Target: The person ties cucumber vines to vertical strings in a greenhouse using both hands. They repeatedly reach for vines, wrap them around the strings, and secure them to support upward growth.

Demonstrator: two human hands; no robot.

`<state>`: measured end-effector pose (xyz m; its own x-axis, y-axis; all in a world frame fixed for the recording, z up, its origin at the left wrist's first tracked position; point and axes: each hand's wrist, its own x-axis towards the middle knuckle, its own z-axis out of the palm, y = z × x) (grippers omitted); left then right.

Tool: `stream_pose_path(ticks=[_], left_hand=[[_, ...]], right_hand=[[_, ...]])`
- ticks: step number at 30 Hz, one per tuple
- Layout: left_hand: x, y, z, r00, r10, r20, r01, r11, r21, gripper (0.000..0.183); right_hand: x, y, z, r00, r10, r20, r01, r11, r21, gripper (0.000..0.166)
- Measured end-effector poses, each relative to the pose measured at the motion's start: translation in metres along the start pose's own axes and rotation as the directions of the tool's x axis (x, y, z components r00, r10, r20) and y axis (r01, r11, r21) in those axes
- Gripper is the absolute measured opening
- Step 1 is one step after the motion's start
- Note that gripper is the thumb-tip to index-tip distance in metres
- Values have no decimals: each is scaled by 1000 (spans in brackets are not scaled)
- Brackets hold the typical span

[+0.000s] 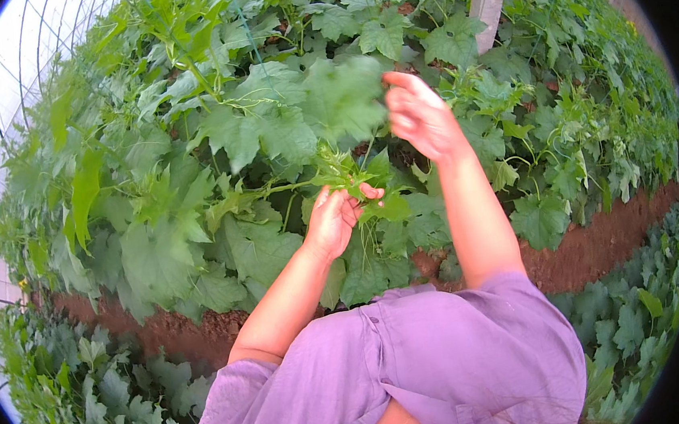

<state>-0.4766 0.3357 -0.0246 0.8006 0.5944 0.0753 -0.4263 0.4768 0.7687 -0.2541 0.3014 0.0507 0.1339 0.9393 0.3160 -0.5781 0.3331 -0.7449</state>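
My left hand (337,218) grips the pale green shoot tip (335,167) of a gourd-like vine, its fingers wrapped around the stem below the young leaves. From there the vine stem (289,187) runs off to the left among the foliage. Up and to the right is my right hand (419,114), its fingers partly curled and spaced apart, with nothing visible in them. Its fingertips are right beside the edge of a broad, lobed leaf (345,99), which is blurred. Thin curling tendrils (251,103) cross the leaves left of this one.
Dense vines surround both hands. A pale post (489,2) rises at the upper right, and a thin blue-green string (248,29) hangs among the leaves. Bare reddish soil (580,257) separates this row from more plants (120,401) behind. Greenhouse sheeting (7,77) curves along the left.
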Motion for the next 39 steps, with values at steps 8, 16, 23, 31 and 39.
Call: stream_pose_path(ticks=[8,16,23,31,39], left_hand=[[33,-20,26,978,-202,-51,196,976,-98,26],[30,-61,86,918,-284,278,238,953,188,24],[23,-70,63,990,-141,5,132,941,312,24],[33,-70,64,976,-175,128,139,958,251,37],[28,-50,51,959,-254,122,211,935,286,47]], right_hand=[[-146,10,29,980,160,-118,-189,932,-308,14],[-205,40,19,791,-405,-458,-190,548,-814,23],[-212,13,26,864,-435,-255,-240,92,-966,13],[-166,-51,25,924,-337,183,-51,-581,-812,14],[-138,-31,41,985,23,-172,-136,716,-685,14]])
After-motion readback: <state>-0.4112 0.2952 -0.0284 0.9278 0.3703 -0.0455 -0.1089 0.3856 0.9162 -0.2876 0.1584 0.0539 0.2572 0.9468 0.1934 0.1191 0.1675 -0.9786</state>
